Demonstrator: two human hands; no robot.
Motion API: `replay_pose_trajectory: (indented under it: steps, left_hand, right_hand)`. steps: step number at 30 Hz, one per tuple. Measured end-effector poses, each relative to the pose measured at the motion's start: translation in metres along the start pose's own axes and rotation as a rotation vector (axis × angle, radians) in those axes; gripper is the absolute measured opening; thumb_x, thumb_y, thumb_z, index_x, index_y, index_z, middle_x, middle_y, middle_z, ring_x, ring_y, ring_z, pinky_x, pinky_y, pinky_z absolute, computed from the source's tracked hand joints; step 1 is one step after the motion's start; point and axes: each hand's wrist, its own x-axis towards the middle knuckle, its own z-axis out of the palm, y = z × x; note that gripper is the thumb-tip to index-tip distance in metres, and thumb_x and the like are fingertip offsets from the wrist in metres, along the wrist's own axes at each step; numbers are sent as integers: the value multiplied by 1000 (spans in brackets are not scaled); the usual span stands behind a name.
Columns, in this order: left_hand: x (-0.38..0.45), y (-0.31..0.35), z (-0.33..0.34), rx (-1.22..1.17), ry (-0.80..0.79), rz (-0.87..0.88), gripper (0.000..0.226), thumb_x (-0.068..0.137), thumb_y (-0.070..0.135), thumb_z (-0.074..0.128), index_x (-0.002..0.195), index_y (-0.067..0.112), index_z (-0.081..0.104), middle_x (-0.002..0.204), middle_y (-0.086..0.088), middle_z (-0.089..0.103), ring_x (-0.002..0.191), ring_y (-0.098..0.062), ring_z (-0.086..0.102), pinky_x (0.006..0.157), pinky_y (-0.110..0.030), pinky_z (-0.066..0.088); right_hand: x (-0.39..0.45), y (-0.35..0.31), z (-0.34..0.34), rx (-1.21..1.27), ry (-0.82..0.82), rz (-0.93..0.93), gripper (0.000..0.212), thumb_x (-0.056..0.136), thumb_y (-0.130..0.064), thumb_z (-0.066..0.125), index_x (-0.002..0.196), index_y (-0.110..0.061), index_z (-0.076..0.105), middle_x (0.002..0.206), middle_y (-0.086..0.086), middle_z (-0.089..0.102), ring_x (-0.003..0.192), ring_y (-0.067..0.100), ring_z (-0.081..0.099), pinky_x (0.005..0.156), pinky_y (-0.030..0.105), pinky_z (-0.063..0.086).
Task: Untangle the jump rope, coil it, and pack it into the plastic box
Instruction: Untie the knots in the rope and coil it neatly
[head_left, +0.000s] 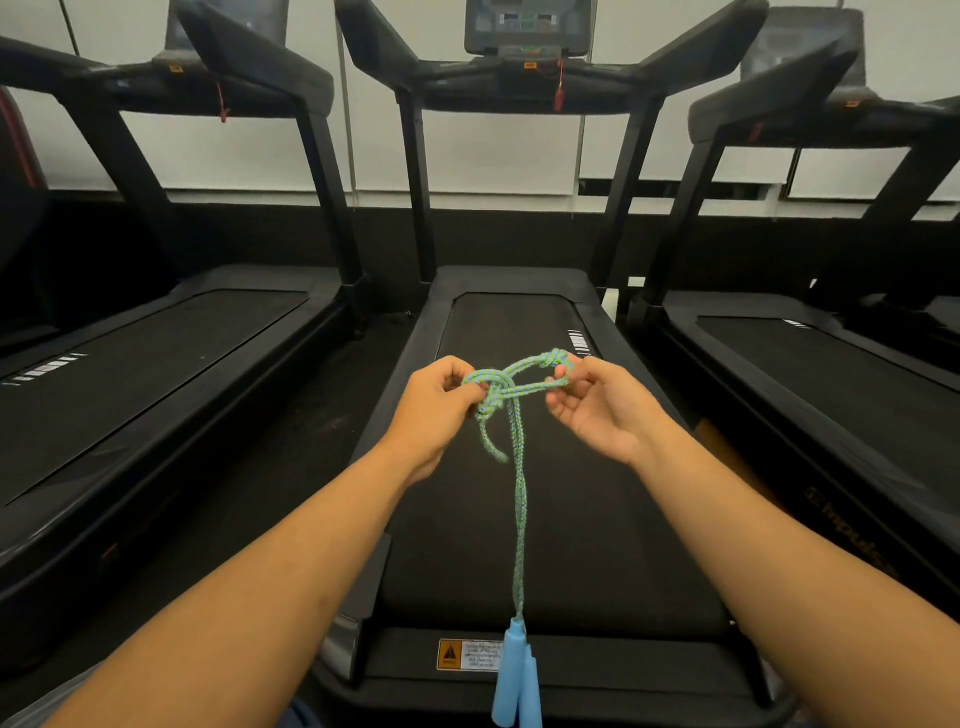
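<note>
Nearest us, the two blue handles (517, 675) hung side by side above the near edge of the middle treadmill (649, 545), with two strands of the jump rope (518, 519) running straight up from them to the knot (496, 397). So the rope's long axis ran near to far, ending between our hands. Our left hand (436, 410) pinched the knot itself, fingers curled around it. Our right hand (597, 410) pinched the loop (540, 371) that stuck out sideways toward it. We judged the loop lay closer to the right hand, which would draw it free. No plastic box showed.
</note>
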Motion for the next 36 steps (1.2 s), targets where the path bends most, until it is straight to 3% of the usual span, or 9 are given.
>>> replay_pose_trajectory:
  steps: [4, 9, 14, 19, 24, 28, 30, 32, 36]
  left_hand:
    - [0, 7, 4, -235, -3, -121, 17, 86, -14, 55, 78, 0, 57, 80, -20, 63, 68, -26, 62, 70, -36, 56]
    - [-2, 11, 2, -246, 5, -167, 18, 84, -13, 58, 76, 2, 59, 81, -18, 65, 72, -25, 63, 74, -39, 55]
    - [-3, 15, -5, -322, -9, -182, 23, 87, -14, 54, 76, 6, 55, 74, -14, 61, 65, -23, 62, 62, -30, 57]
    - [-1, 16, -11, -359, 27, -188, 23, 92, -10, 54, 75, 7, 53, 72, -11, 59, 60, -20, 60, 71, -35, 60]
    - [0, 15, -10, -341, 55, -194, 16, 94, -2, 58, 80, 6, 58, 77, -10, 61, 63, -20, 61, 70, -34, 59]
    - [3, 14, -9, -13, 158, -45, 12, 91, 7, 67, 80, 12, 67, 84, -6, 63, 77, -13, 57, 70, -27, 47]
    - [1, 19, -7, -1, 162, 12, 10, 91, 8, 68, 82, 12, 68, 90, -1, 70, 82, -11, 64, 79, -30, 50]
    - [0, 23, -5, -76, 109, 24, 3, 92, 8, 67, 89, 8, 67, 102, -11, 75, 93, -23, 72, 89, -39, 54]
    - [-4, 31, 4, -147, 52, 40, 7, 95, 8, 64, 88, 7, 66, 84, -6, 68, 70, -15, 64, 72, -33, 52]
  right_hand:
    - [-2, 1, 6, -46, -66, 38, 15, 93, -9, 57, 108, -9, 60, 53, -2, 44, 58, 14, 52, 72, 33, 54]
    - [-11, 3, 8, -551, -161, 134, 18, 97, -25, 63, 95, -8, 70, 46, -4, 32, 47, 8, 45, 83, 41, 56]
    - [-5, 1, 0, -227, -42, 89, 25, 99, -29, 58, 78, -17, 62, 65, -1, 64, 60, 15, 68, 95, 45, 52]
    - [0, -7, -11, 130, 54, -79, 25, 103, -18, 51, 80, -12, 56, 85, 11, 76, 79, 28, 78, 78, 46, 63]
    - [-2, -11, -5, -5, 59, -186, 20, 104, -19, 49, 85, -15, 54, 104, 13, 78, 99, 33, 75, 90, 50, 57]
    - [-7, -16, 11, -213, -9, -266, 17, 106, -27, 48, 93, -19, 55, 111, 8, 78, 95, 24, 73, 83, 39, 56]
    - [-9, -16, 17, -309, -20, -286, 19, 107, -30, 47, 93, -19, 54, 110, 7, 78, 91, 22, 72, 77, 34, 55]
    - [-10, -13, 19, -395, -12, -256, 21, 107, -31, 46, 93, -18, 55, 104, 6, 78, 87, 21, 72, 75, 34, 55]
    - [-10, 2, 15, -558, 18, -92, 21, 107, -29, 46, 103, -12, 59, 74, 4, 64, 62, 16, 65, 72, 38, 57]
